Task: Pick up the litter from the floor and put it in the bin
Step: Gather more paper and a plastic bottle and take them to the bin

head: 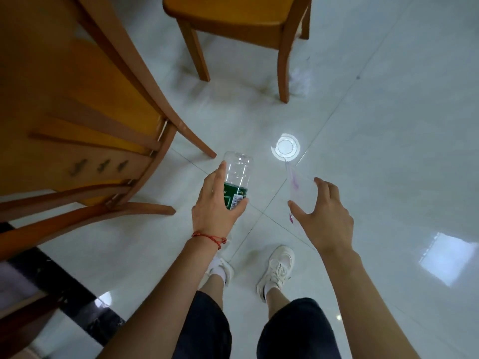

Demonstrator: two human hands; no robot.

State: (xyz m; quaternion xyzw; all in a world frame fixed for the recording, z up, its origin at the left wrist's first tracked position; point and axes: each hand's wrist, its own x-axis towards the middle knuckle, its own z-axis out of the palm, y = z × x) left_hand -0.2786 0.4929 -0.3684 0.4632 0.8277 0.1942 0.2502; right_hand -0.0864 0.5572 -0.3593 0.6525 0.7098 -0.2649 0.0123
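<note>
A person stands on the pale tiled floor (388, 125) between two wooden chairs (85, 120), left hand (217, 203) wrapped around an empty plastic bottle (237, 181) held with its base pointing away. The right hand (324, 213), fingers spread, holds a thin clear wrapper (300, 190) between thumb and fingertips (its long axis also runs away from the body). No bin is visible.

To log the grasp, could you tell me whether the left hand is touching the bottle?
Touching: the head view shows the left hand wrapped around the bottle, fingers over its green label.
</note>
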